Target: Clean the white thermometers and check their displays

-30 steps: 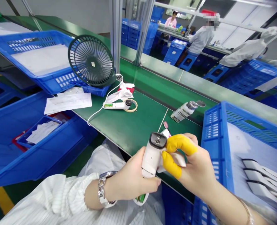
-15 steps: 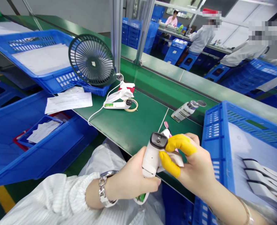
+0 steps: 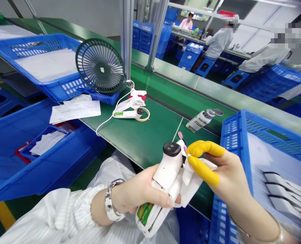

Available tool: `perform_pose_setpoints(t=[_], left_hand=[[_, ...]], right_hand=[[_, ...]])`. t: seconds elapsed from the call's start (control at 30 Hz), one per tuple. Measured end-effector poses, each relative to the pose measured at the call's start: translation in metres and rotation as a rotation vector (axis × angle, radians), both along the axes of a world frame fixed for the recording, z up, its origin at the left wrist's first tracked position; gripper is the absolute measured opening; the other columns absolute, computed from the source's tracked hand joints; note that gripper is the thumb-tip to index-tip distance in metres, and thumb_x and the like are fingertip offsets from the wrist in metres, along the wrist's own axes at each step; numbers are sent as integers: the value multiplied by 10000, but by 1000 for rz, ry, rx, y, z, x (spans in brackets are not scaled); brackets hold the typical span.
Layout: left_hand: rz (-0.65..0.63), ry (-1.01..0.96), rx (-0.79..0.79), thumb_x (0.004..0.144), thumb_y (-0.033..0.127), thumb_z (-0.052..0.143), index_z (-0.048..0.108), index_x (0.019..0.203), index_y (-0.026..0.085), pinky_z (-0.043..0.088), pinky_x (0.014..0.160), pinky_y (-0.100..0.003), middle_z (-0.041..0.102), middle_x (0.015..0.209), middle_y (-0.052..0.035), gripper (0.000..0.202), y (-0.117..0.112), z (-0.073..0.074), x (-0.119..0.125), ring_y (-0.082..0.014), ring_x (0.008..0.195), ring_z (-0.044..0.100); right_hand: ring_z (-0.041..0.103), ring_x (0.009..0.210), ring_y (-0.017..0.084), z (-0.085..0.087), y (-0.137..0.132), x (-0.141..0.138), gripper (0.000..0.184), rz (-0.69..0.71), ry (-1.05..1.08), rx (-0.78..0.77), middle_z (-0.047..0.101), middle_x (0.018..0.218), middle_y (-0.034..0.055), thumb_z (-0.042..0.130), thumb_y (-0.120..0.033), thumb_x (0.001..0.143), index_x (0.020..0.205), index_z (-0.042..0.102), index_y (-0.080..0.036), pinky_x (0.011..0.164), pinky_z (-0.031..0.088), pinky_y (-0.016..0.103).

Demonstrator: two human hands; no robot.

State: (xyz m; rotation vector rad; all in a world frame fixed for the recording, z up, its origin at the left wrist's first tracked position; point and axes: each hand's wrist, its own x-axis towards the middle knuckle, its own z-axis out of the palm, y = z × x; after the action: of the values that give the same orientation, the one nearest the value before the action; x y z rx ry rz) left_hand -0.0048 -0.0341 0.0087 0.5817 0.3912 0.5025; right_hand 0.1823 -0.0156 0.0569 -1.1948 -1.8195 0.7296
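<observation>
My left hand [image 3: 145,191] is wrapped round a white handheld device [image 3: 167,166] with a black-capped end. Its lower end shows an open compartment with green batteries. Yellow finger covers sit on the thumb and forefinger of my right hand [image 3: 208,162], which pinches a crumpled white wipe [image 3: 192,181] just right of the device. Behind the hands, a pink and white item [image 3: 181,140] is partly hidden. A similar white device [image 3: 127,114], batteries showing, lies with one end on a roll of tape [image 3: 148,114].
At right stands a blue crate [image 3: 235,135] with several white devices in it. A metal bottle [image 3: 200,121] with its lid up is on the green bench. A fan [image 3: 100,66], blue bins [image 3: 5,149] and papers [image 3: 75,112] are at left. People sit beyond the partition.
My right hand has moved right, away from the device's black end, drawing the wipe out with it. The device has tilted in my left hand, so more of the battery compartment shows.
</observation>
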Motion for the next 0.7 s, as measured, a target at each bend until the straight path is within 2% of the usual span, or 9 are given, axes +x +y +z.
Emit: perform_pose_setpoints(t=[0.17,0.37,0.47,0.57,0.63,0.7], left_hand=[[4,14,-18,551,169,753,581,1002,136,440,652,-229,635,817,-51,483,2,2,-1,-130,720,580],[61,100,1,563,137,749,537,991,159,431,620,-226,632,820,-34,478,-1,-7,3,-130,716,578],[114,156,50,583,145,742,511,1046,173,421,640,-225,626,862,-28,518,-3,-9,4,-131,752,569],[137,273,81,585,226,754,509,1059,186,419,670,-241,637,872,-29,535,-4,-7,4,-145,769,567],[130,373,116,579,304,759,522,1056,188,429,690,-272,653,874,-39,545,-3,-9,3,-174,782,575],[146,447,150,549,382,763,536,1036,193,447,738,-332,669,873,-52,570,-1,-16,2,-230,820,594]], right_hand=[[597,660,133,-4,-1,-1,109,33,-41,71,631,783,8,622,-138,780,842,590,-221,556,496,229],[578,715,158,-6,2,-7,214,179,-269,370,644,786,13,653,-78,728,875,587,-220,668,482,321],[583,734,153,-5,3,-10,151,90,-389,479,646,815,20,668,-141,750,862,596,-213,672,454,324],[590,697,135,-5,2,-12,74,-15,-437,495,650,765,4,667,-235,776,816,613,-204,685,437,322],[588,662,113,-7,0,-14,62,-20,-456,501,649,735,0,624,-248,811,800,620,-187,678,439,298],[570,660,99,-9,-1,-16,108,36,-482,511,638,738,8,557,-235,850,797,627,-172,644,451,250]])
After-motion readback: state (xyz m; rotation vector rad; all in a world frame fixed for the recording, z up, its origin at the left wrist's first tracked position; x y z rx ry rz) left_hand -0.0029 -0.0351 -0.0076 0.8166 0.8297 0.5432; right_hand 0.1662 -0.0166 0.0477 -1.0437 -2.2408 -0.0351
